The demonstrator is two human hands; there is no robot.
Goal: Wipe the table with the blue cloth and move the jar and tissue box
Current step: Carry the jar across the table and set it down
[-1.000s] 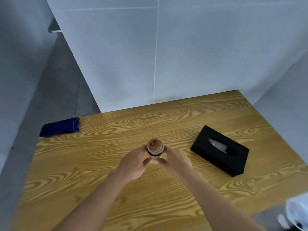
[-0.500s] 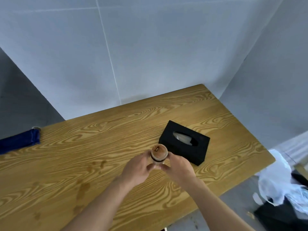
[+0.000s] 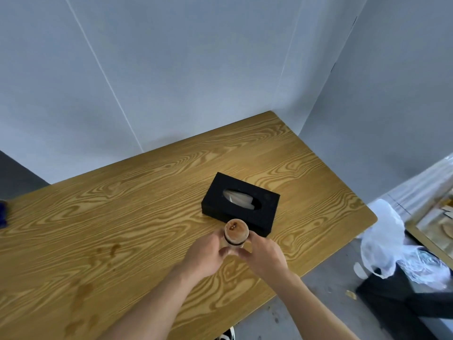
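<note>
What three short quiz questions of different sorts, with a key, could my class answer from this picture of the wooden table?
1. True or false: both hands hold the small round wooden-lidded jar.
2. Which lies just behind the jar? A) black rectangular tissue box B) red mug C) metal tray
3. Fill in: dark stains mark the wood-grain table to the ____ of the hands.

Key:
1. True: left hand and right hand each have a grip on it.
2. A
3. left

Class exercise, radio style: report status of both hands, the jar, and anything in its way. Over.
Left hand and right hand both gripping jar. Jar upright, lid on. Tissue box close behind jar. Blue cloth at far left edge, untouched.
</note>
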